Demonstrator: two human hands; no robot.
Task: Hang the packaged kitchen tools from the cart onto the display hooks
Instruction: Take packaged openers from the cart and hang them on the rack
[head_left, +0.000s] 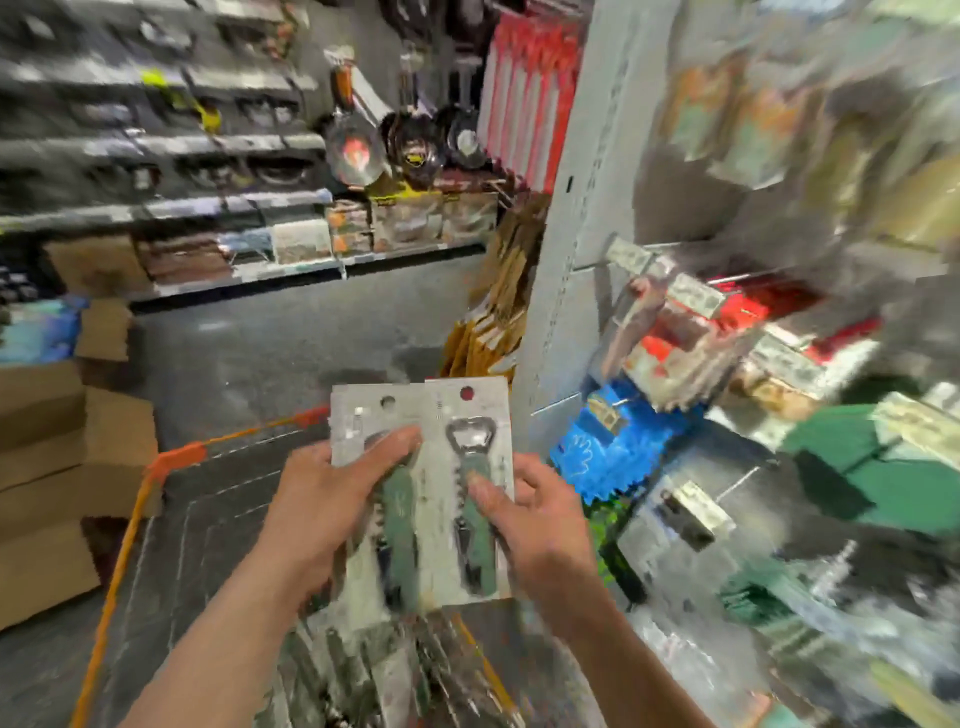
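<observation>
At the left, the orange rim of the cart (176, 460) runs below my view, and more packs (374, 670) lie in it under the forearms. Above it, the left hand (317, 499) grips the left pack (353, 421), with its thumb laid across the front and its fingers curled behind. Touching that one, edge over edge, is the right pack (493, 405). The right hand (540, 525) pinches it with the thumb on the opener's green handle. So both hands are clamped, each on its own card, and they are close together but not touching. Both packs stand with their long axis pointing up and away from me and their hang holes at the far end, over the cart's far right corner. The display (566, 291) lies to the right of both hands, and its hooks (675, 280) are smeared by blur. The right hand is nearer, so I judge its pack goes first. The hole end must swing right to face a hook's tip, though I cannot tell which hook is free.
</observation>
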